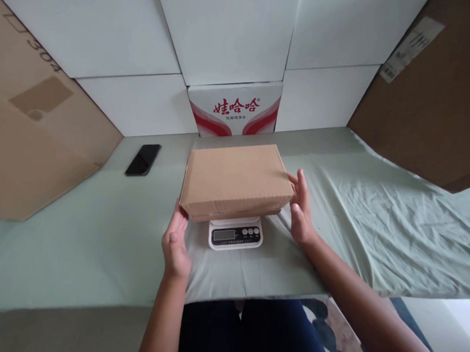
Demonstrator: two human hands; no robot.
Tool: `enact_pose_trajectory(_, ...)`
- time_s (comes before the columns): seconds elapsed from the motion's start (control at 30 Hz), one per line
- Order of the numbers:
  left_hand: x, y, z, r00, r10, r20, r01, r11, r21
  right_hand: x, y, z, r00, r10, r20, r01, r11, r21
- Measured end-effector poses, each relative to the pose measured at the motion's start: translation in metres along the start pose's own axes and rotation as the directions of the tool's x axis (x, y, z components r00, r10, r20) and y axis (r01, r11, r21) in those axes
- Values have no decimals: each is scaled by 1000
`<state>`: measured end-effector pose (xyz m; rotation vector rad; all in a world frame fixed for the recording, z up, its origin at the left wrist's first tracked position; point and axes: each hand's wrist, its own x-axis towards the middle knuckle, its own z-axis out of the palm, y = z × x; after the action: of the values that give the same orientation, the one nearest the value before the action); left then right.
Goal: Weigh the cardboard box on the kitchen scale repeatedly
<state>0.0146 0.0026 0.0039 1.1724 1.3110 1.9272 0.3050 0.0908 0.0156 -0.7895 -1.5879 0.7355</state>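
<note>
A closed brown cardboard box [237,179] rests on a small white digital scale [235,235], whose display and buttons stick out under the box's near edge. My left hand [175,244] is at the box's near left corner, fingertips touching it. My right hand [301,210] lies flat against the box's right side. Both hands have their fingers extended along the box, not wrapped around it.
A pale green cloth [377,207] covers the table. A black phone [143,159] lies at the back left. White cartons and one with red print [235,109] stand behind. Large brown cardboard sheets lean at the left [32,129] and right [437,99].
</note>
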Motion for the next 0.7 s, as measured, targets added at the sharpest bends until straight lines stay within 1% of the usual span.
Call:
enact_pose_trajectory(0.27,1,4,2,1000,-18,-1,18,1000,6,-1,1,-1,1000,-6,11,6,999,-39)
enact_pose_trajectory(0.4,1,6,3,1000,-21,2,21,1000,23,-1,0,-2,999,23,26,-21,997,-81)
enact_pose_trajectory(0.7,1,5,2,999,-36,-5,37,999,6,-1,-5,-3,999,28,25,-27,998,-60)
